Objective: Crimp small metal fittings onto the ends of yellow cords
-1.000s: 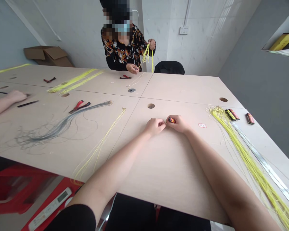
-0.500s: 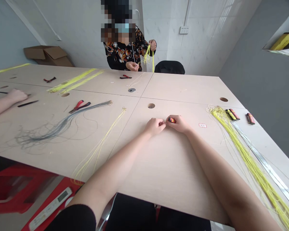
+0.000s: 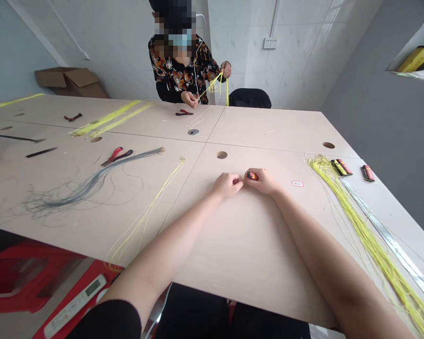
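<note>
My right hand (image 3: 263,181) is wrapped round a small red and black lighter (image 3: 252,176) over the middle of the table. Beside it, my left hand (image 3: 229,185) is closed in a pinch, its fingertips almost touching the right hand; what it pinches is too small to make out. To the left lies a thin bunch of yellow cords (image 3: 159,194). A thick yellow bundle (image 3: 360,226) rests on the right side, next to a small red-edged label (image 3: 297,183).
Grey strands (image 3: 88,185) and red-black pliers (image 3: 116,156) lie on the left. Red and black batteries (image 3: 367,173) stand at the right. Across the table (image 3: 286,127) a masked person handles yellow cords (image 3: 216,84). A remote (image 3: 74,308) sits on a red stool.
The other person's hands have shifted slightly and their head has lifted. A second person's hand at the far left has pulled out of view, leaving a blur. My hands are almost unmoved.
</note>
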Demonstrator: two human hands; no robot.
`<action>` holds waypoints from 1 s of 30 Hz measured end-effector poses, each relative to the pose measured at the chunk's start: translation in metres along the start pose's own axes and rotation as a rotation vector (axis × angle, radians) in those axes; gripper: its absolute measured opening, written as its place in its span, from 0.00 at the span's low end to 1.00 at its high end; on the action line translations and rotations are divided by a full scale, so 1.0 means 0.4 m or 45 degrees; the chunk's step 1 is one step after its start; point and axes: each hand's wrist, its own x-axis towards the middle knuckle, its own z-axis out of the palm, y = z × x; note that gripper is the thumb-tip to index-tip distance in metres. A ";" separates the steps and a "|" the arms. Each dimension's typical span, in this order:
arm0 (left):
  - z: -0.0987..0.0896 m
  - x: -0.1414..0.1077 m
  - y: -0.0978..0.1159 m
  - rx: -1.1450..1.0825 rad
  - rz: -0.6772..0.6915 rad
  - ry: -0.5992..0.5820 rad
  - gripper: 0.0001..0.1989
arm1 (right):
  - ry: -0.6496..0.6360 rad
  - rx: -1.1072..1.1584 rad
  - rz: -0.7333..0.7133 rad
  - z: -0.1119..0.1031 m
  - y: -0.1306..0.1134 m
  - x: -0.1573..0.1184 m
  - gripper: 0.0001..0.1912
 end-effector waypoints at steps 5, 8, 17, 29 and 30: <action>0.000 0.001 0.001 0.013 -0.005 -0.003 0.11 | -0.006 0.010 -0.010 0.000 0.001 -0.001 0.06; 0.000 0.001 0.000 0.016 -0.004 -0.005 0.10 | -0.001 0.006 -0.005 0.000 0.002 0.000 0.06; 0.000 0.000 0.002 0.011 -0.020 -0.001 0.10 | 0.000 -0.011 -0.008 0.000 0.003 0.000 0.05; -0.001 0.000 0.001 -0.005 -0.017 -0.016 0.10 | -0.013 -0.014 -0.001 0.000 -0.001 -0.001 0.05; -0.001 0.000 0.001 -0.005 -0.018 -0.016 0.10 | -0.013 -0.013 -0.001 0.000 -0.001 -0.001 0.05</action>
